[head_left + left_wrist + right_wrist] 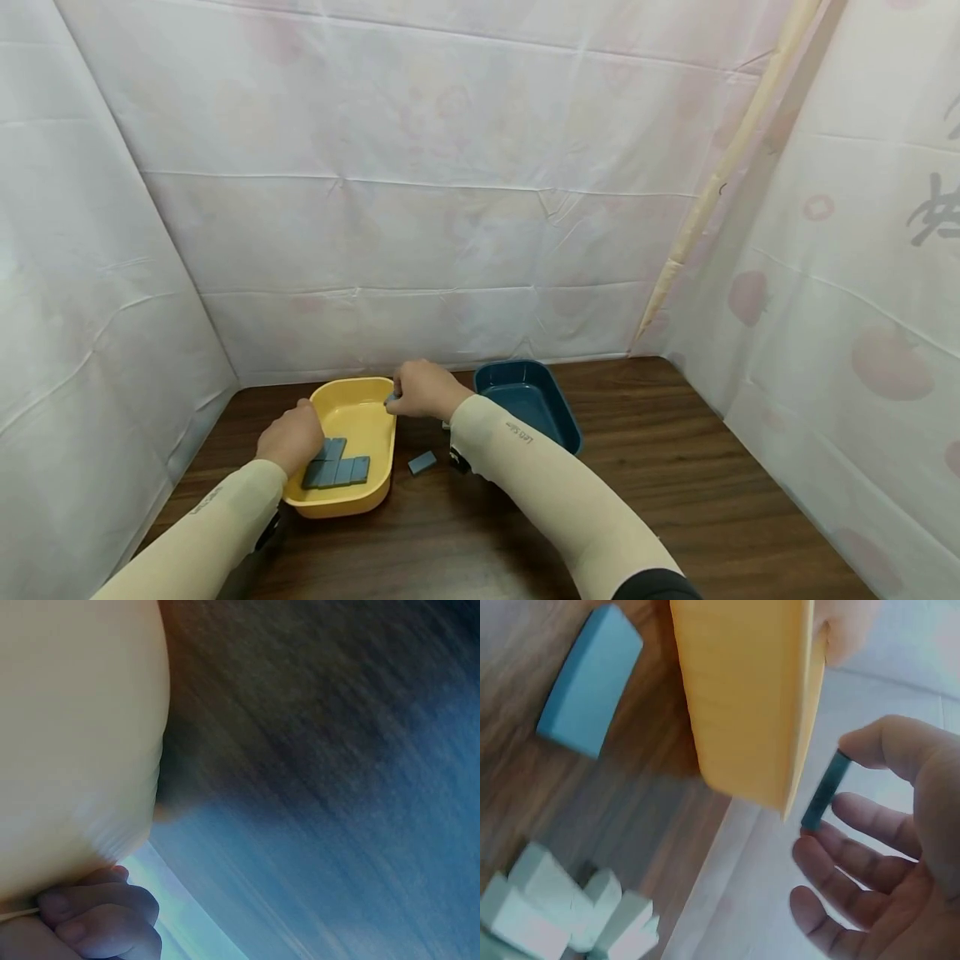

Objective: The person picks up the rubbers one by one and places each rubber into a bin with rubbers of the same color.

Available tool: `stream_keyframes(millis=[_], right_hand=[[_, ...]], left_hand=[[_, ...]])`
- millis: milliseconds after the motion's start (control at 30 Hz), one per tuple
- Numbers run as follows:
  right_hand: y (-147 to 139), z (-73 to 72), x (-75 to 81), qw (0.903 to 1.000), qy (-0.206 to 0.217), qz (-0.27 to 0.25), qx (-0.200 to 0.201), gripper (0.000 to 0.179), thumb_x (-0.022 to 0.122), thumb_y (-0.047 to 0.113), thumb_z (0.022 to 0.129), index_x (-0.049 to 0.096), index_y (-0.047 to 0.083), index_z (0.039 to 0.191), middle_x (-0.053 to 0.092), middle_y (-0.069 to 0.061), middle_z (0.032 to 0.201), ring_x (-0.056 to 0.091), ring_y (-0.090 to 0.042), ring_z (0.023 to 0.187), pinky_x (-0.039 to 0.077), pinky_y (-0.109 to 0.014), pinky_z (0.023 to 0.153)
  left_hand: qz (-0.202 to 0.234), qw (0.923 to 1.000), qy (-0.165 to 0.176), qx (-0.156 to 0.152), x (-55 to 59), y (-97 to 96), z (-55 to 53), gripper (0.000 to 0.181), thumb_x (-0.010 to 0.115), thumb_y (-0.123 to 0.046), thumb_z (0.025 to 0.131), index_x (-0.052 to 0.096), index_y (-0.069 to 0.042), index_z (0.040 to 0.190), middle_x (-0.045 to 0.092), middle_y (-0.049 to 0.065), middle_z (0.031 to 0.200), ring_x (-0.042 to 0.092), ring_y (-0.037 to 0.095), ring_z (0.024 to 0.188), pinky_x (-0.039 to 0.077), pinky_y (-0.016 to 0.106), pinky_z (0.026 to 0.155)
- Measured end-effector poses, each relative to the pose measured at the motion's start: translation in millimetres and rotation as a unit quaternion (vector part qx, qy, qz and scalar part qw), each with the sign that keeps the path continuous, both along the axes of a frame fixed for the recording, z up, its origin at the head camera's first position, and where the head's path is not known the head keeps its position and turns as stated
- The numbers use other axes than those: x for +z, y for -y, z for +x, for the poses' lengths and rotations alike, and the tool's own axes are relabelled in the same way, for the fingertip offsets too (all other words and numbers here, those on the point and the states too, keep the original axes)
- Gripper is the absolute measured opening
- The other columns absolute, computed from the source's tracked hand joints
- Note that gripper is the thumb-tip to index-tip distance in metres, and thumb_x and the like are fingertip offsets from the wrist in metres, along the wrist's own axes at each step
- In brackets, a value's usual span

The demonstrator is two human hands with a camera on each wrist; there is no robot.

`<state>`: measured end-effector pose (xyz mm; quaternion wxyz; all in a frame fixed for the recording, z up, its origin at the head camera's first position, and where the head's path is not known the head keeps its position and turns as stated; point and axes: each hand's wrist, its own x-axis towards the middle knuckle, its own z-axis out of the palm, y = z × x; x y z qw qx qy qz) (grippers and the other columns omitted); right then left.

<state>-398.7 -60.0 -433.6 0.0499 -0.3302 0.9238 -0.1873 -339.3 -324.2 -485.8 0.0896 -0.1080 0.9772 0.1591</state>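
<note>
My left hand [292, 437] grips the left rim of a yellow tray [358, 392]; in the left wrist view its curled fingers [112, 919] lie at the tray's edge. Several blue-grey rectangular blocks [343, 471] lie flat side by side in the near left part of the tray. My right hand [427, 390] is at the tray's far right rim. Between thumb and fingertips it pinches one blue-grey block [826, 790], held just off the tray's outer wall in the right wrist view. Another block [422, 462] lies loose on the table, right of the tray.
A dark blue tray [528, 404] stands to the right, partly hidden by my right forearm. Several pale blocks [562, 907] stand close together on the wooden table [675, 475], mostly behind the forearm in the head view. White printed sheets [420, 233] hang behind and at both sides.
</note>
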Motion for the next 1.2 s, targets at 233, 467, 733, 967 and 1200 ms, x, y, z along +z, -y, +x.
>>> stream_keyframes(millis=[233, 467, 733, 967, 1200], right_hand=[[29, 16.5, -5.9, 0.9963, -0.063, 0.028, 0.052, 0.021, 0.080, 0.036, 0.106, 0.074, 0.024, 0.090, 0.065, 0.011, 0.081, 0.054, -0.006, 0.068, 0.046, -0.022, 0.065], [57, 32.7, -22.5, 0.9849, -0.103, 0.108, 0.088, 0.029, 0.080, 0.034, 0.107, 0.067, 0.024, 0.082, 0.055, 0.012, 0.070, 0.047, -0.005, 0.059, 0.042, -0.021, 0.060], [72, 42.4, -34.3, 0.9757, -0.116, 0.166, 0.083, 0.022, 0.078, 0.034, 0.108, 0.069, 0.026, 0.090, 0.065, 0.013, 0.079, 0.060, -0.005, 0.070, 0.050, -0.022, 0.067], [74, 47.4, -39.4, 0.9815, -0.093, 0.143, 0.086, 0.031, 0.074, 0.023, 0.109, 0.060, 0.023, 0.081, 0.053, 0.009, 0.067, 0.048, -0.008, 0.059, 0.041, -0.022, 0.061], [78, 50.1, -41.9, 0.9845, -0.074, 0.138, 0.080, 0.037, 0.064, 0.017, 0.113, 0.061, 0.023, 0.077, 0.054, 0.007, 0.068, 0.048, -0.010, 0.062, 0.042, -0.024, 0.064]], left_hand=[[-0.005, 1.0000, -0.005, -0.003, 5.2, -3.1, 4.6, 0.056, 0.048, -0.006, 0.113, 0.032, 0.026, 0.155, 0.072, 0.027, 0.102, 0.070, 0.033, 0.081, 0.062, 0.050, 0.072], [0.004, 1.0000, 0.000, -0.003, 7.6, -4.0, 5.9, 0.054, 0.047, -0.007, 0.113, 0.034, 0.025, 0.153, 0.069, 0.022, 0.094, 0.067, 0.032, 0.077, 0.058, 0.045, 0.066], [0.004, 1.0000, -0.001, 0.004, 5.2, -1.8, 3.4, 0.048, 0.045, -0.007, 0.112, 0.039, 0.022, 0.149, 0.067, 0.020, 0.093, 0.066, 0.033, 0.077, 0.057, 0.046, 0.066], [0.005, 1.0000, -0.006, 0.000, 4.1, -2.7, 4.9, 0.044, 0.045, -0.007, 0.113, 0.041, 0.023, 0.145, 0.066, 0.019, 0.089, 0.066, 0.033, 0.075, 0.056, 0.044, 0.064], [0.003, 1.0000, -0.005, -0.003, 3.1, -1.7, 4.9, 0.047, 0.045, -0.006, 0.113, 0.038, 0.025, 0.148, 0.067, 0.019, 0.088, 0.066, 0.032, 0.074, 0.056, 0.044, 0.064]])
